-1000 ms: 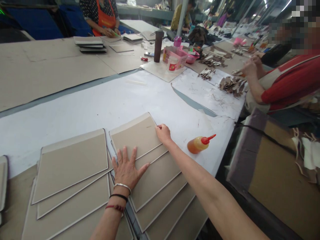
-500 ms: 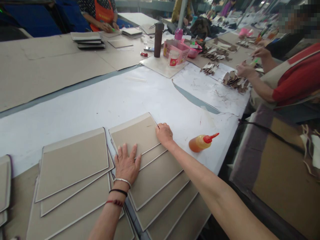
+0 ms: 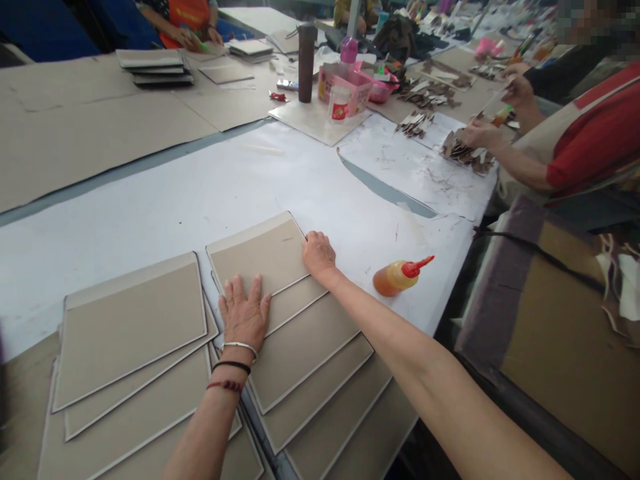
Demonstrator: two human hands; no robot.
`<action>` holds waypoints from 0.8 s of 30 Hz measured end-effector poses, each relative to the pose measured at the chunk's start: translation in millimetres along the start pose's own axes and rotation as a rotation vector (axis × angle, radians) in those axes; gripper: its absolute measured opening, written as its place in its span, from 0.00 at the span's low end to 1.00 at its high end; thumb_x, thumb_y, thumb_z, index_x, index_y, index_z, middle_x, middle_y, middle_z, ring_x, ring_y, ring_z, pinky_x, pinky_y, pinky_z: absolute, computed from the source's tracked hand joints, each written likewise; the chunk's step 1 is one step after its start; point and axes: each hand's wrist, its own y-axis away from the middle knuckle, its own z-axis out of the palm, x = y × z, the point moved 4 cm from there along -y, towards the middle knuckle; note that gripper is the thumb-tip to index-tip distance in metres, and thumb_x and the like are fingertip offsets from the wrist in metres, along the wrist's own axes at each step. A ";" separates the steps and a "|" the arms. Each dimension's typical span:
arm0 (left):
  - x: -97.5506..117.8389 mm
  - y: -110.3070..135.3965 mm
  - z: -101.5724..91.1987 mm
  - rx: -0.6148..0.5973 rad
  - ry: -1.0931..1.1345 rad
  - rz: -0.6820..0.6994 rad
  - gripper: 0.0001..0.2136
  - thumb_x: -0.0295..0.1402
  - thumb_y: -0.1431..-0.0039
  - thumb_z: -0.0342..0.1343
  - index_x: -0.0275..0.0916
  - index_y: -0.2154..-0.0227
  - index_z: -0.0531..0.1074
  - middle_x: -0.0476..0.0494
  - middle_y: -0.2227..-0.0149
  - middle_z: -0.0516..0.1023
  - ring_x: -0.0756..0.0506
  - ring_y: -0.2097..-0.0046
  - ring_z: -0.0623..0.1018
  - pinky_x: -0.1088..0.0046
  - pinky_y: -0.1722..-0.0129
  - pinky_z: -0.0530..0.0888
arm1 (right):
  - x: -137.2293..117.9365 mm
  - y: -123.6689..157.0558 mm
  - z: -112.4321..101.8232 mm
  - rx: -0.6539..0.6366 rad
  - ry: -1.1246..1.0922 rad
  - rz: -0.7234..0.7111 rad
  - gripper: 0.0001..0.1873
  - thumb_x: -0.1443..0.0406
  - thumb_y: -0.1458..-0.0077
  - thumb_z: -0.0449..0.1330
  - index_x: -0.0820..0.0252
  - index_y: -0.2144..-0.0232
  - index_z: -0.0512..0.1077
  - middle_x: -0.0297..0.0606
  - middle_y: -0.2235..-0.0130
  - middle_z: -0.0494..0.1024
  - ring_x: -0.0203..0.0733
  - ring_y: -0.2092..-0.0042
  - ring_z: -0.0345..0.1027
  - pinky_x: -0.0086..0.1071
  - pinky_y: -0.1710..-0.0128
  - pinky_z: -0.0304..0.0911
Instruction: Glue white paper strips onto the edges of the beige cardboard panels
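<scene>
Here, the left hand [image 3: 243, 313] lies, fingers loosely spread, on the near-left part of the top panel [image 3: 260, 245] of the right fanned stack [image 3: 310, 350]; its longer-looking side runs crosswise to the right hand [image 3: 320, 255], curled at the right edge, whether pinching I cannot tell. White paper [image 3: 225, 187] extends beyond.

Matt smooth beige panels [image 3: 135, 330], translucent plastic glue bottle [image 3: 393, 280], shiny metal bangle [image 3: 241, 347]

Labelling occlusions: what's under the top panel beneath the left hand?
Under the top panel: beige panels, fanned toward the camera, near edges showing. The left hand hides part of the overlap. The panels' covered parts, and anything beneath the lowest visible one, can't be seen.
</scene>
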 end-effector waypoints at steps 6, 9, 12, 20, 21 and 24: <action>4.7 6.2 3.1 0.070 -0.030 -0.012 0.26 0.45 0.40 0.39 0.37 0.43 0.55 0.29 0.39 0.51 0.33 0.38 0.49 0.48 0.44 0.50 | -27.3 14.2 21.2 -0.031 0.069 -0.401 0.32 0.53 0.42 0.46 0.65 0.42 0.52 0.48 0.39 0.51 0.50 0.38 0.39 0.44 0.41 0.36; 5.4 6.4 3.8 0.078 -0.033 -0.013 0.26 0.45 0.40 0.38 0.38 0.42 0.54 0.29 0.39 0.50 0.33 0.38 0.49 0.48 0.43 0.48 | -30.6 18.4 36.2 -0.071 0.090 -0.463 0.34 0.50 0.43 0.45 0.65 0.41 0.52 0.47 0.38 0.49 0.51 0.37 0.35 0.46 0.40 0.30; 4.9 4.2 2.9 0.052 -0.038 -0.024 0.26 0.46 0.40 0.38 0.38 0.42 0.53 0.30 0.38 0.49 0.34 0.37 0.48 0.47 0.43 0.47 | -31.1 16.8 36.3 -0.078 0.092 -0.447 0.34 0.50 0.43 0.44 0.64 0.41 0.51 0.47 0.37 0.48 0.50 0.37 0.35 0.46 0.40 0.30; 17.6 19.6 -4.1 0.020 -0.013 -0.050 0.28 0.45 0.40 0.35 0.35 0.41 0.49 0.29 0.37 0.46 0.35 0.37 0.44 0.48 0.42 0.44 | -22.0 55.6 2.0 -0.109 0.089 -0.430 0.34 0.52 0.42 0.45 0.66 0.39 0.47 0.48 0.36 0.45 0.47 0.36 0.32 0.45 0.39 0.28; 21.1 23.1 -2.7 0.022 -0.011 -0.025 0.27 0.45 0.40 0.36 0.35 0.41 0.50 0.29 0.38 0.47 0.35 0.37 0.45 0.49 0.42 0.45 | -17.5 63.1 2.6 -0.098 0.093 -0.436 0.34 0.52 0.42 0.45 0.65 0.40 0.47 0.47 0.37 0.45 0.47 0.36 0.32 0.45 0.39 0.28; 27.7 29.1 1.8 0.031 -0.025 0.022 0.27 0.45 0.41 0.37 0.35 0.42 0.53 0.30 0.38 0.50 0.36 0.37 0.48 0.50 0.42 0.46 | -5.3 75.6 9.7 -0.066 0.077 -0.438 0.34 0.51 0.43 0.46 0.65 0.40 0.49 0.49 0.37 0.48 0.47 0.37 0.36 0.46 0.40 0.31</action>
